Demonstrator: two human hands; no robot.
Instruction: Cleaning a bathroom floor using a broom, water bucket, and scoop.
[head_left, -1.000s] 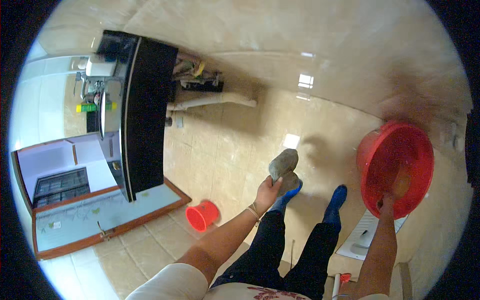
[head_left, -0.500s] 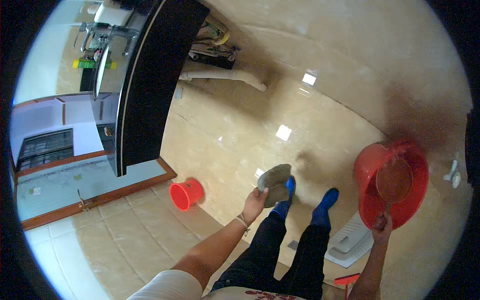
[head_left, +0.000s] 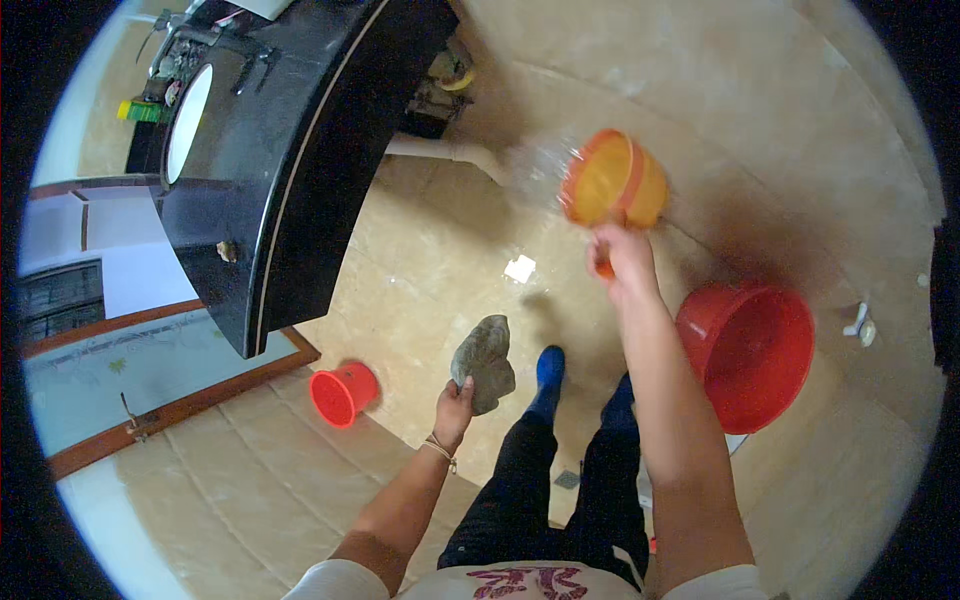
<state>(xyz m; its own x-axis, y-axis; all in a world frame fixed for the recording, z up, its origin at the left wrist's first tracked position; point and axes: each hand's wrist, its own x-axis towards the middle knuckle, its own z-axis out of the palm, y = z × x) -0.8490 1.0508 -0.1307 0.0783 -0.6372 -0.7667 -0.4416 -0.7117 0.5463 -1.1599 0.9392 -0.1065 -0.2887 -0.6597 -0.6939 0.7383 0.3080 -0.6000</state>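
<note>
My right hand [head_left: 627, 262] is closed round the handle of an orange water dipper [head_left: 612, 180], raised in front of me and tilted. A blurred splash of water [head_left: 540, 172] flies from its left side above the tiled floor. To the lower left, my left hand [head_left: 455, 412] grips a limp grey cloth [head_left: 484, 365] by its near edge, thumb on top. Beside my right forearm stands a large red tub [head_left: 697, 345]; my arm crosses in front of its near left part.
A black vanity counter [head_left: 290, 225] with a white basin [head_left: 188, 125] juts in from the upper left. A pale drain pipe [head_left: 445, 150] runs beneath it. A small red bucket [head_left: 340, 395] stands by the left wall. My blue boots [head_left: 548, 372] are on the wet floor near a drain [head_left: 567, 480].
My right hand has lifted the dipper out of the red tub and swung it forward and left, throwing water. My left hand has shifted left with the cloth.
</note>
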